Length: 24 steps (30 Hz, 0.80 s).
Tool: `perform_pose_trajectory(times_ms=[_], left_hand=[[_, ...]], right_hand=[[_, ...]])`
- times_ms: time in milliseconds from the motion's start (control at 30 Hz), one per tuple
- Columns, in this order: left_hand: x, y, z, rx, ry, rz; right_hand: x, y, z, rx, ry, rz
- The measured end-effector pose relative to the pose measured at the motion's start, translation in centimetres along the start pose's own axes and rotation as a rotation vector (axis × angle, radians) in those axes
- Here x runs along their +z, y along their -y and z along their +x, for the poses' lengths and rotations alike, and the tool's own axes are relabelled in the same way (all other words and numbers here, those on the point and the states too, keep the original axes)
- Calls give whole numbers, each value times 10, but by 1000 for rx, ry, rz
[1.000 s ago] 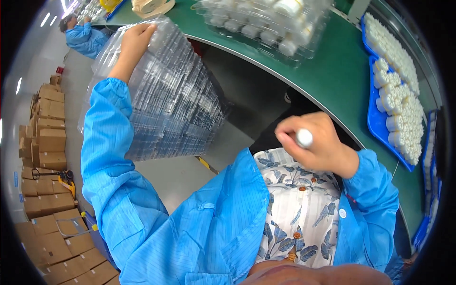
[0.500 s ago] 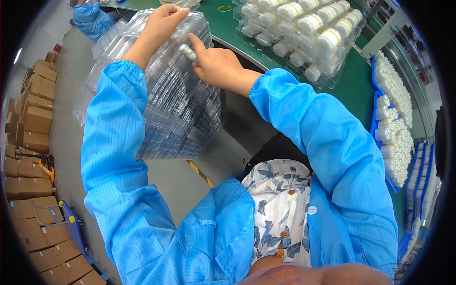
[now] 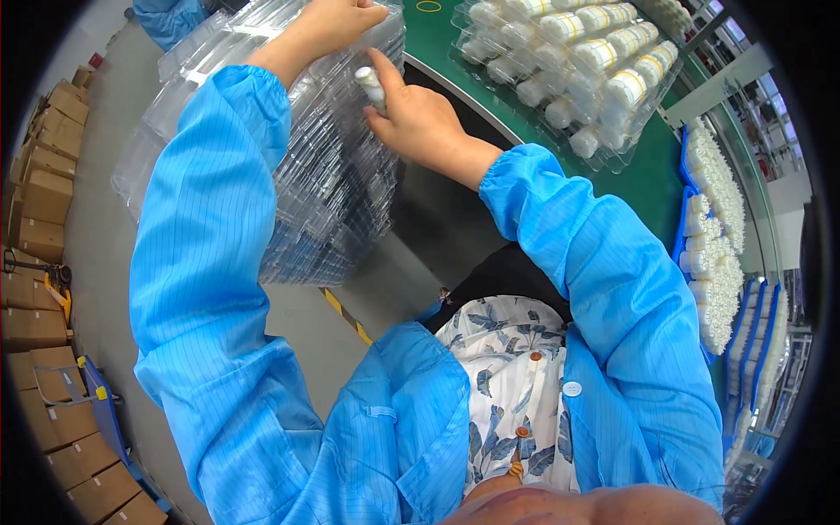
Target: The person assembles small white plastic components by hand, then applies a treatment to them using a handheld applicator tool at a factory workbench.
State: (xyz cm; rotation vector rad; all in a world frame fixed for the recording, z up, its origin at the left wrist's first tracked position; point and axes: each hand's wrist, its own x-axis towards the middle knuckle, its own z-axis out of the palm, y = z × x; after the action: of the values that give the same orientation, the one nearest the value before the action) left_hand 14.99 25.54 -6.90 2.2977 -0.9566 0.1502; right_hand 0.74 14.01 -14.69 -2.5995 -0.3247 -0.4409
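My right hand [image 3: 422,120] closes round a small white roll [image 3: 370,85], whose end pokes out past the thumb. The index finger stretches toward a tall stack of clear plastic trays [image 3: 328,188]. Above the same stack, near its far right corner, my left hand [image 3: 332,24] has thumb and fingers pinched together; what lies between them I cannot make out. To the right, on the green table [image 3: 634,188], several clear trays stand piled up, filled with white rolls [image 3: 604,54] that have yellow bands round them.
Blue bins [image 3: 685,219] of small white pieces line the table's right side. A yellow band [image 3: 429,6] lies at the far edge. Cardboard boxes [image 3: 39,197], a pallet jack [image 3: 59,282] and a blue trolley [image 3: 105,407] stand at left. A co-worker's blue sleeve [image 3: 171,22] shows far left.
Both hands have shifted slightly right in the picture, the left one also farther up. The view itself has moved a little. My right hand still holds the white roll.
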Motion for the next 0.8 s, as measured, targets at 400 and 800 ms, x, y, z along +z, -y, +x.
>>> perform_pose_trajectory(times_ms=[400, 800], left_hand=[[11, 18, 2, -19, -98, 131], [-46, -3, 6, 383, -455, 198]], right_hand=[[-40, -63, -18, 474, -36, 315], [-30, -60, -36, 297, -81, 209]])
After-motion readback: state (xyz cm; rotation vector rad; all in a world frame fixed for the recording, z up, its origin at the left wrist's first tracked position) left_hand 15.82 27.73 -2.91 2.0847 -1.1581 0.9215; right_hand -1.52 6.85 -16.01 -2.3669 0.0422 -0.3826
